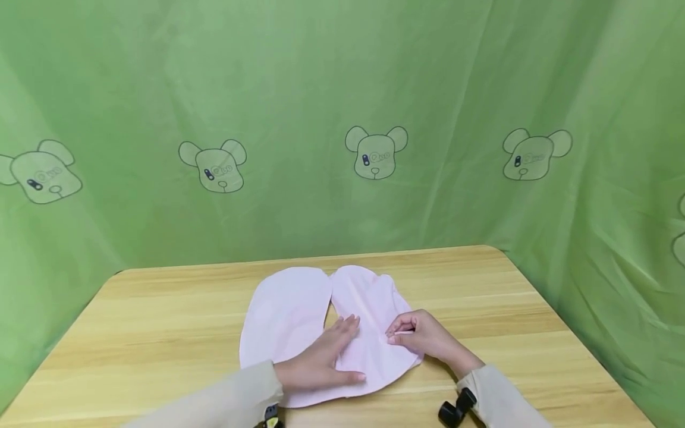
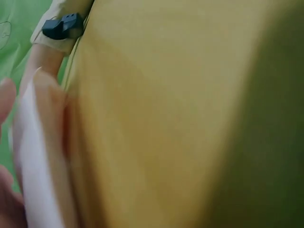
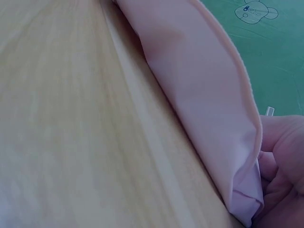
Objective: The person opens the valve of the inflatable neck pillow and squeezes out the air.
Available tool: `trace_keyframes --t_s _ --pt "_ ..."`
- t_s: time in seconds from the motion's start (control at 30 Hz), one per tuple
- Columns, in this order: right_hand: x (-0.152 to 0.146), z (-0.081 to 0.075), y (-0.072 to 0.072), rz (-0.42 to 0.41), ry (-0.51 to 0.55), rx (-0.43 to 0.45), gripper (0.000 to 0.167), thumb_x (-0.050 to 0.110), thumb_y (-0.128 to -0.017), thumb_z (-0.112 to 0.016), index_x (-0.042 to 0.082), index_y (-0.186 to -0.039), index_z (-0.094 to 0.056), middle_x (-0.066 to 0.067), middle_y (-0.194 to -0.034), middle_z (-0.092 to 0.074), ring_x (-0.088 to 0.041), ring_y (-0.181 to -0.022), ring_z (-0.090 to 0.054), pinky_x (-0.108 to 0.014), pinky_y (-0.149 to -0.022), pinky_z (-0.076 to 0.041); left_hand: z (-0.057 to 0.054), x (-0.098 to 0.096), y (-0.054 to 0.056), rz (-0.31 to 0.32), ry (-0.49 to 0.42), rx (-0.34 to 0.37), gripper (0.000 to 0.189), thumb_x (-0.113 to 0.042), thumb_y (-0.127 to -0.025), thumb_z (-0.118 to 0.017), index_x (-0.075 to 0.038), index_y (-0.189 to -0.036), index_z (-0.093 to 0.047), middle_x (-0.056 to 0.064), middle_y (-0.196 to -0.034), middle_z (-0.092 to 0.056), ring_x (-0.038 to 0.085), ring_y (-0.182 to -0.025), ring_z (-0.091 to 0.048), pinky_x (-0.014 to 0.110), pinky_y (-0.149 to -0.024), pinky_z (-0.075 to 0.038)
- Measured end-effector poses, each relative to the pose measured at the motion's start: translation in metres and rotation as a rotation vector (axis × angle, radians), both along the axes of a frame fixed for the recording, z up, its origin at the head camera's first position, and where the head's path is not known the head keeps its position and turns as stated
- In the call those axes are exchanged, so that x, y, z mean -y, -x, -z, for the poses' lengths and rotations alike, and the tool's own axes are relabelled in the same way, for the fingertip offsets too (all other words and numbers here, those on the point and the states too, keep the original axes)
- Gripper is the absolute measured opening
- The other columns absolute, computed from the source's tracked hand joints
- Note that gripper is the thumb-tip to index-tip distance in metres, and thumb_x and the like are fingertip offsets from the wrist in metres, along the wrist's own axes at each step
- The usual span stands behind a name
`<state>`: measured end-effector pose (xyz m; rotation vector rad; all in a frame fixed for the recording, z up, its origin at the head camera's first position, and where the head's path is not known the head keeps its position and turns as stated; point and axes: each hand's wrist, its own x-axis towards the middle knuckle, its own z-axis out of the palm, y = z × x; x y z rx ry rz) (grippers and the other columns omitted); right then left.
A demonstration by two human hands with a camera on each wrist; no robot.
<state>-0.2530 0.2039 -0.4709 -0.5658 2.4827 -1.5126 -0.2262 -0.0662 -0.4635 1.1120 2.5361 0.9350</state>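
A pale pink U-shaped cloth piece (image 1: 289,315), like a flat neck-pillow cover, lies on the table with its two rounded lobes pointing away. My left hand (image 1: 321,359) rests across its near middle, fingers straight and thumb spread. On the right lobe, my right hand (image 1: 423,336) pinches the wrinkled fabric between thumb and fingers. The right wrist view shows the cloth's seamed edge (image 3: 247,90) lifted off the table beside the right hand (image 3: 287,166). A small pale tip (image 3: 270,111) sticks up there; its kind cannot be told. In the left wrist view, the cloth (image 2: 40,161) is blurred.
The wooden table (image 1: 160,333) extends around the cloth on all sides. Behind and beside it hangs a green curtain (image 1: 299,196) with bear-head prints. A black wrist device (image 1: 457,407) sits at the right cuff, close above the tabletop.
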Motion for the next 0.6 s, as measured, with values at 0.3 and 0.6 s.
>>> trace_keyframes --t_s 0.3,0.6 --pt "0.0 -0.001 0.0 -0.024 0.024 -0.008 0.011 0.009 -0.08 -0.073 0.0 -0.086 -0.07 -0.006 -0.075 -0.068 -0.007 -0.063 -0.06 -0.022 -0.056 -0.051 0.009 -0.024 -0.003 -0.063 0.155 -0.099 0.097 -0.066 -0.085 -0.049 -0.006 -0.151 -0.012 0.012 -0.158 -0.008 0.029 -0.144 -0.007 0.052 -0.114 -0.013" --pt "-0.002 -0.001 -0.001 -0.026 0.046 0.013 0.011 0.007 -0.08 -0.073 -0.002 -0.085 -0.069 -0.009 -0.075 -0.068 -0.007 -0.061 -0.059 -0.021 -0.055 -0.051 0.012 -0.035 -0.004 -0.086 0.271 -0.157 0.093 -0.069 -0.084 -0.047 -0.011 -0.151 -0.019 0.009 -0.158 -0.012 0.027 -0.144 -0.008 0.052 -0.114 -0.015"
